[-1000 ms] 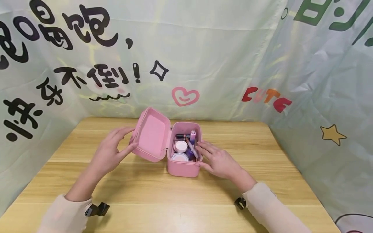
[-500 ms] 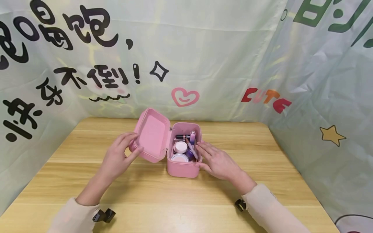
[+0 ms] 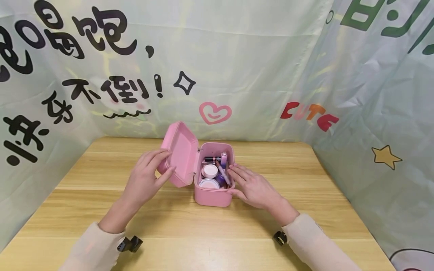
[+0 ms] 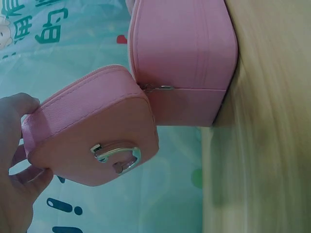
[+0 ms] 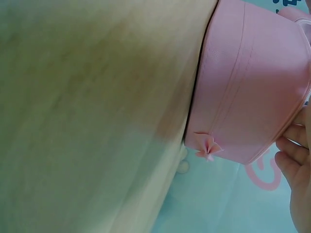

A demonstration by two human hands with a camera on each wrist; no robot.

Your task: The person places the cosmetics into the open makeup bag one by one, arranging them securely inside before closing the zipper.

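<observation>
A pink cosmetic case (image 3: pixel 213 197) stands on the wooden table, its hinged lid (image 3: pixel 184 152) raised and leaning out to the left. Thumb and fingers of my left hand (image 3: pixel 144 177) pinch the lid's outer edge. The left wrist view shows the lid's top with a silver-ended handle (image 4: pixel 116 154). My right hand (image 3: pixel 254 188) rests on the case's right side, fingers along the rim and thumb at the front corner. Inside lie a white-lidded jar (image 3: pixel 210 171), a round white-rimmed item (image 3: pixel 209 183), a slim pen-like stick (image 3: pixel 222 173) and a pink-purple tube (image 3: pixel 224 159).
A printed cloth backdrop (image 3: pixel 257 67) hangs behind the table (image 3: pixel 210 237) and along both sides. A pink bow (image 5: pixel 208 146) sits on the case's outer wall in the right wrist view. Black wrist cameras (image 3: pixel 130 244) are strapped at both sleeves.
My left hand has moved right with the lid, which now stands more upright over the hinge. The right hand and the case have stayed in place.
</observation>
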